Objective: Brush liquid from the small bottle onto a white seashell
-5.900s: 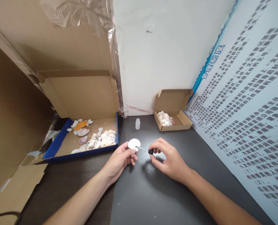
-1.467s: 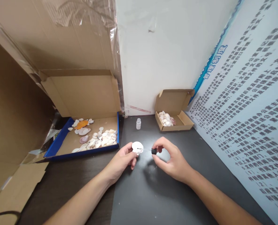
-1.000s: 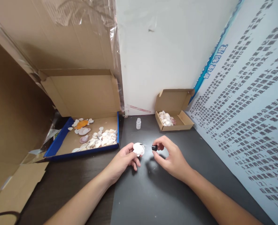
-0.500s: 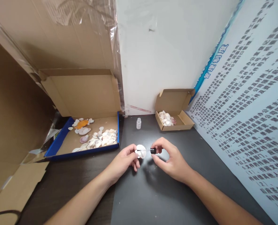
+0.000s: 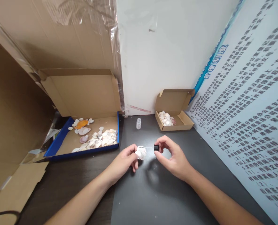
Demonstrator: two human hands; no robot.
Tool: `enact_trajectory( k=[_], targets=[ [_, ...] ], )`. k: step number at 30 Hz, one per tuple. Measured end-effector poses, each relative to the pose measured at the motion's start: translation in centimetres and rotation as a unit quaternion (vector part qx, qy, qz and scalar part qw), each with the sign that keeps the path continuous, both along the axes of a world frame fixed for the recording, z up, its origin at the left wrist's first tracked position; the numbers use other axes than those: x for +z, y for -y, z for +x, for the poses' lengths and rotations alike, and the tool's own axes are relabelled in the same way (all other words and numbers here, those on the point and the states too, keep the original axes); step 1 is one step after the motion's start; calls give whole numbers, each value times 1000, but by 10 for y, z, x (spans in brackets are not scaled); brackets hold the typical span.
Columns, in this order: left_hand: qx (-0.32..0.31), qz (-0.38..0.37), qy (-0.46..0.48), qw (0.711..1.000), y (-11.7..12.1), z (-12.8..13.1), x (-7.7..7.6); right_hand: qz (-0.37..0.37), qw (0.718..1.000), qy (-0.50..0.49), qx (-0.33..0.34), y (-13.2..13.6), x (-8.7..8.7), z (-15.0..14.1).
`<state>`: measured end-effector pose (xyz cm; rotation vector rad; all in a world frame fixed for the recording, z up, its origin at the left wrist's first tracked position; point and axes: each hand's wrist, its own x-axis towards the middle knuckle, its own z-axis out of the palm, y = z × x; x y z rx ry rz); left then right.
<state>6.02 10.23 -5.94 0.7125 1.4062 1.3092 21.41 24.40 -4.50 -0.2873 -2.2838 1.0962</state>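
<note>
Between the thumb and fingers of my left hand (image 5: 128, 157) is a white ribbed seashell (image 5: 141, 153), held by its left edge above the dark table. My right hand (image 5: 169, 153) pinches the black cap of a small applicator brush (image 5: 156, 147). Its thin clear stem points left, and the dark tip lies at the shell's upper edge; whether it touches cannot be made out. Behind both hands a small clear bottle (image 5: 138, 124) with a white label stands upright, uncapped.
An open blue-edged cardboard box (image 5: 82, 152) at the left holds many shells and an orange piece (image 5: 82, 124). At the back right, a smaller open cardboard box (image 5: 176, 127) holds more shells. A white wall panel (image 5: 139, 62) stands behind, and a printed poster (image 5: 242, 125) on the right.
My right hand has moved slightly right with the applicator brush, and its tip has gone from the shell's middle to its upper edge. The shell has tilted a little in my left hand.
</note>
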Motion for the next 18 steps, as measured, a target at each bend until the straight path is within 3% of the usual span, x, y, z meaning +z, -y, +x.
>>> enact_trajectory(
  k=[6,10,14,18],
  targets=[
    [-2,-4,-6,1000,1,0,0,6,1000,13,-25,1,1,-1],
    [-4,-1,-16,1000,1,0,-2,0,999,32,8,0,0,-2],
    [-7,1,-27,1000,0,0,-3,14,998,35,-49,1,-1,-1],
    [-14,-2,-42,999,0,0,-2,1,999,45,-8,1,0,0]
  ],
)
